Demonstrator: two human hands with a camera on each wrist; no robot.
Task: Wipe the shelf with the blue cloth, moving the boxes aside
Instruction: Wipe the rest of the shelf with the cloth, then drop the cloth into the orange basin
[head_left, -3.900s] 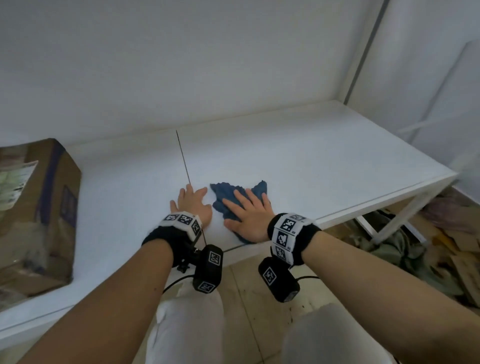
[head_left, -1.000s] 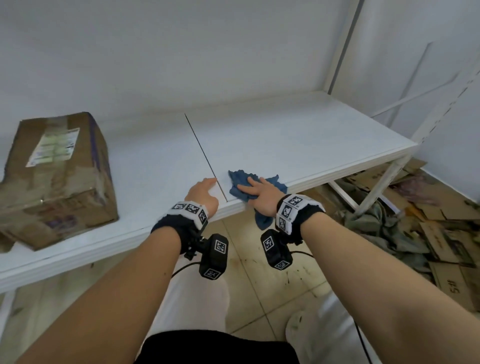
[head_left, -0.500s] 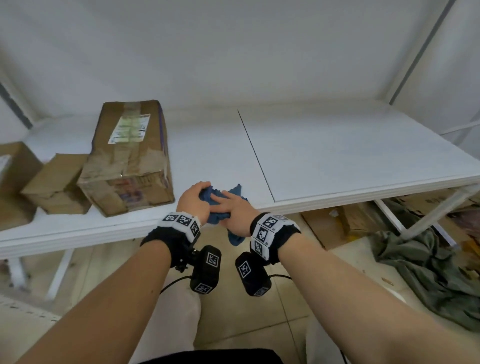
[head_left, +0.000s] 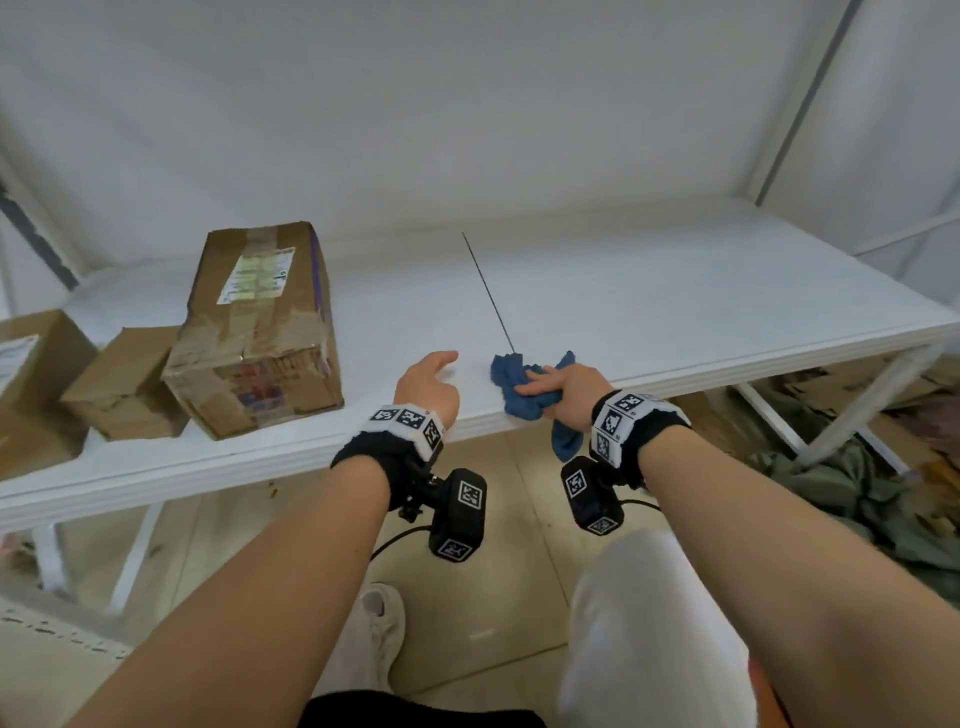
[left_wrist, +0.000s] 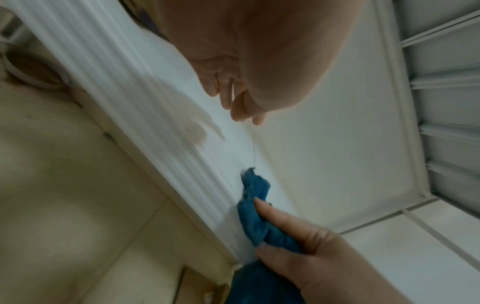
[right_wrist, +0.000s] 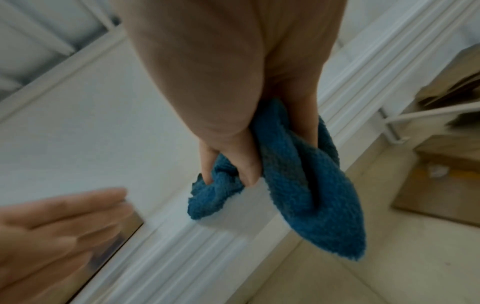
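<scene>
Meanwhile right hand (head_left: 563, 389) grips blue cloth (head_left: 519, 384); left hand (head_left: 427, 384) hovers loose.

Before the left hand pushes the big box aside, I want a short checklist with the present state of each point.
1. Right hand grips the bunched blue terry cloth: ok.
2. Left hand free, fingers relaxed: ok.
3. Left hand touching the large taped cardboard box: not ok, apart.
4. White shelf board bare right of the seam: ok.
5. Small cardboard box close on the left, limiting room: not ok.
6. Box weight: cannot tell.

Bunched blue cloth (head_left: 524, 387) at white shelf (head_left: 649, 306) edge, beside boxes (head_left: 257, 332).
</scene>
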